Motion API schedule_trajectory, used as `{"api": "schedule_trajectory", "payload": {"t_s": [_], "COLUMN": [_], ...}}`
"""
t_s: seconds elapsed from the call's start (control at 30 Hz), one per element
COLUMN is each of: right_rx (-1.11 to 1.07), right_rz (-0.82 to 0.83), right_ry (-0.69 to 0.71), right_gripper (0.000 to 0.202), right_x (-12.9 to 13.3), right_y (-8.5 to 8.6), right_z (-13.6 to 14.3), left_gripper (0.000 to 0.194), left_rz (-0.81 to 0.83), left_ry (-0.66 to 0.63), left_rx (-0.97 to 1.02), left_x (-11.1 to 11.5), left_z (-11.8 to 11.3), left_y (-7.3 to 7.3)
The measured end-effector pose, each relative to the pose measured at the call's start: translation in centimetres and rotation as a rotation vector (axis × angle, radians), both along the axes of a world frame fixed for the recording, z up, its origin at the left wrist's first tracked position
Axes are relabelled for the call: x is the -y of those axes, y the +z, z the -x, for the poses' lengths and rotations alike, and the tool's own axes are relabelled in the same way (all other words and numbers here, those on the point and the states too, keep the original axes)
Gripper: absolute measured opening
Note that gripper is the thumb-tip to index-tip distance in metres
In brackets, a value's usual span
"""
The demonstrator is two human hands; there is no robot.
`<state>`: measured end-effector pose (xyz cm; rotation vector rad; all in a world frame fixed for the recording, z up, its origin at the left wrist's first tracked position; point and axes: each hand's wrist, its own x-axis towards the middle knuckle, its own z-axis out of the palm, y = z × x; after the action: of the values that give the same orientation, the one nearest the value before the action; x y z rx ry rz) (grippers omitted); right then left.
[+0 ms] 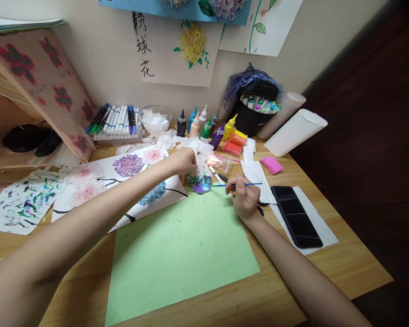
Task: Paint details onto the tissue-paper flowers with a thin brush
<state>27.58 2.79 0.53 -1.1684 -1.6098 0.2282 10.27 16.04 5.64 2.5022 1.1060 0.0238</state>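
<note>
My right hand (243,197) is closed around a thin blue paintbrush (254,184), whose tip points left to the paint palette (200,181). Green, purple and dark paint covers the small scalloped palette. Just above the palette, my left hand (184,160) is closed, its fingertips turned away, and what they hold is hidden. Below both hands lies a light green sheet (184,254). The white paper with pink, purple and blue flowers (129,165) rests under my left forearm.
Paint bottles (205,131), a glass bowl (156,120) of tissue and markers (117,119) line the back. A black phone (296,217) lies on the right, near a white bottle (296,132). A paint-stained cloth (25,202) is on the left.
</note>
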Motion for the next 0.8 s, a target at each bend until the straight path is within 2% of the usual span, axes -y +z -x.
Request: {"api": "schedule_trajectory", "payload": {"t_s": [0.3,0.43,0.6,0.7,0.8], "right_rx": [0.145,0.186,0.212,0.145,-0.072], "right_rz": [-0.198,-0.253,-0.235,-0.202,-0.101], "right_ry": [0.210,0.224,0.243,0.212,0.054], "right_gripper": [0.024,0.022,0.022,0.027,0.036], "right_x": [0.27,0.34,0.25,0.28,0.16], "right_y": [-0.02,0.09,0.01,-0.21,-0.40], "right_z": [0.33,0.36,0.39,0.57,0.81], "left_gripper": [0.022,0.021,0.021,0.021,0.021], "left_rz": [0.041,0.063,0.062,0.050,0.038], "left_ry": [-0.013,0.005,0.006,0.001,-0.008], "left_rx": [0.029,0.027,0.033,0.030,0.029], "left_x": [-0.14,-0.01,0.01,-0.02,-0.07], "left_z": [0.06,-0.05,-0.14,-0.13,-0.09], "left_y": [-0.14,0.03,-0.03,-0.15,-0.23]}}
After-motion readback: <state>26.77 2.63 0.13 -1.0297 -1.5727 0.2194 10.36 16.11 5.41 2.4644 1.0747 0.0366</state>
